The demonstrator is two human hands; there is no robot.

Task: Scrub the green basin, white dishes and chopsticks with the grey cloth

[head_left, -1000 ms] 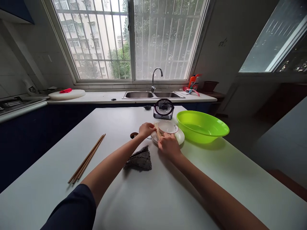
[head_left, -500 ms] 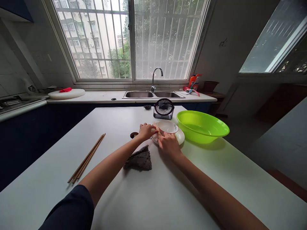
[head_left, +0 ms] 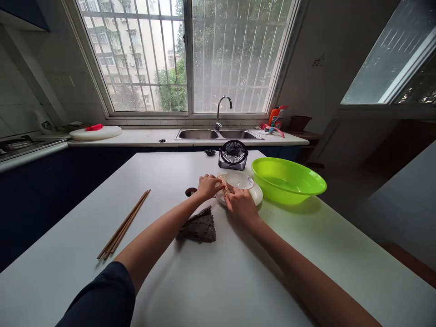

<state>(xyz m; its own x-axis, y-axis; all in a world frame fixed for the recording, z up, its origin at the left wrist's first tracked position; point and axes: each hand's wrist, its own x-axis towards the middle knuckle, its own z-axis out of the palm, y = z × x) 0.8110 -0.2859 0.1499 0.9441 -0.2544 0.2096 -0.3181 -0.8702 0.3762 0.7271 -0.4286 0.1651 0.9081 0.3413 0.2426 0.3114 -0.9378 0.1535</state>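
Note:
Both of my hands are closed on a small bundle of light wooden chopsticks (head_left: 224, 183) beside a white bowl (head_left: 240, 180). My left hand (head_left: 208, 187) pinches the bundle from the left. Lower down, my right hand (head_left: 242, 203) grips it from the right. The bowl sits on a white plate (head_left: 258, 194), partly hidden behind my hands. A crumpled grey-brown cloth (head_left: 199, 226) lies on the table just in front of my left forearm. Several darker chopsticks (head_left: 124, 225) rest in a loose group farther left.
A bright green basin (head_left: 289, 181) stands right of the plate. Behind the bowl is a small black fan (head_left: 233, 155), with a dark scouring pad (head_left: 210, 152) to its left. A round dark hole (head_left: 191, 192) is in the white table (head_left: 218, 281). The sink (head_left: 197, 135) lies beyond.
Hands and chopsticks hold nearly the same position. The whole view has shifted very slightly.

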